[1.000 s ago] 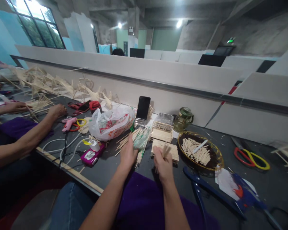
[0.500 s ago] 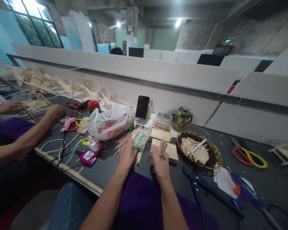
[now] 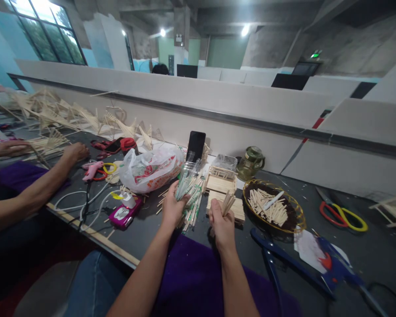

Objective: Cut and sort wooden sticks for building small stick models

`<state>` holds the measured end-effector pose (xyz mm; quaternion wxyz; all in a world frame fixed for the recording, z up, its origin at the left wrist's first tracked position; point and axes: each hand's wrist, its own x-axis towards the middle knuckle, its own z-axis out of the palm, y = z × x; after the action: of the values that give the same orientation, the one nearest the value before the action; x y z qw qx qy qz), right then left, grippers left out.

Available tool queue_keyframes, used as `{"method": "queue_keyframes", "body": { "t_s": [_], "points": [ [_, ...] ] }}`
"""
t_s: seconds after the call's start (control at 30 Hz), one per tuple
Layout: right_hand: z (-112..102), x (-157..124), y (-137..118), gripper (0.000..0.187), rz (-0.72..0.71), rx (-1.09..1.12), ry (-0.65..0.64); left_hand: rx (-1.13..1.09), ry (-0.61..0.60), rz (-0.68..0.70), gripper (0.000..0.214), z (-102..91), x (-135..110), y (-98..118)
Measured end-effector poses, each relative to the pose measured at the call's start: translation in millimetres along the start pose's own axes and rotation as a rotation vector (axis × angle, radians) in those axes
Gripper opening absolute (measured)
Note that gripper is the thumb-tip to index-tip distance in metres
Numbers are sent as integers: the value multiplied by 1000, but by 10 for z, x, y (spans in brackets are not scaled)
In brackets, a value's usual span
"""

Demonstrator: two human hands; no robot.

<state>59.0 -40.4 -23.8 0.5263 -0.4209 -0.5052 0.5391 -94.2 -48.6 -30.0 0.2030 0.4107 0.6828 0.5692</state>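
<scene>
My left hand (image 3: 173,207) is closed round some crumpled clear plastic wrappers (image 3: 186,179), which stick up above its fingers. Under and beside it lies a pile of thin wooden sticks (image 3: 195,193) with green-marked wrapping among them. My right hand (image 3: 222,224) grips a bundle of short wooden sticks (image 3: 229,202) whose ends point up. Just behind that hand sits a small wooden stick model (image 3: 220,182), with a flat slatted piece (image 3: 236,211) in front of it. A purple cloth (image 3: 191,281) is below both forearms.
Right of the model are a basket (image 3: 302,215) of cut sticks, blue long-handled cutters (image 3: 290,259), a glue gun (image 3: 339,262) and scissors (image 3: 345,218). A phone (image 3: 196,145), glass jug (image 3: 251,163) and plastic bag (image 3: 152,169) stand behind. A co-worker's hands (image 3: 75,152) are at left.
My left hand has lifted the clear plastic wrappers up off the stick pile, showing more sticks beneath. My right hand still holds its bundle and has shifted slightly.
</scene>
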Motion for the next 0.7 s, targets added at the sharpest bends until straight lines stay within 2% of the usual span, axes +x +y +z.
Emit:
{"method": "queue_keyframes", "body": {
  "t_s": [0.1, 0.2, 0.27, 0.37, 0.43, 0.53, 0.63, 0.7],
  "points": [
    [-18, 3, -66, 38, -46, -15, 51, -352, -95, -60, 62, 47, -32, 59],
    [-62, 8, -137, 39, -139, -63, 153, -520, -229, -105, 55, 95, -133, 154],
    [-99, 11, -175, 40, -191, -96, 149, -543, -332, -104, 42, 115, -208, 217],
    [-137, 12, -214, 26, -294, -140, 79, -486, -459, -46, 23, 125, -284, 284],
    [-141, 8, -235, 19, -374, -171, 63, -452, -500, 3, 19, 126, -301, 300],
    [-127, 0, -264, 17, -433, -242, 64, -447, -508, 3, 30, 141, -297, 279],
    [-118, -3, -275, 14, -420, -314, 53, -499, -546, -83, 56, 177, -285, 216],
    [-122, 3, -263, 12, -399, -337, 44, -515, -561, -128, 62, 203, -277, 168]
  ]
}}
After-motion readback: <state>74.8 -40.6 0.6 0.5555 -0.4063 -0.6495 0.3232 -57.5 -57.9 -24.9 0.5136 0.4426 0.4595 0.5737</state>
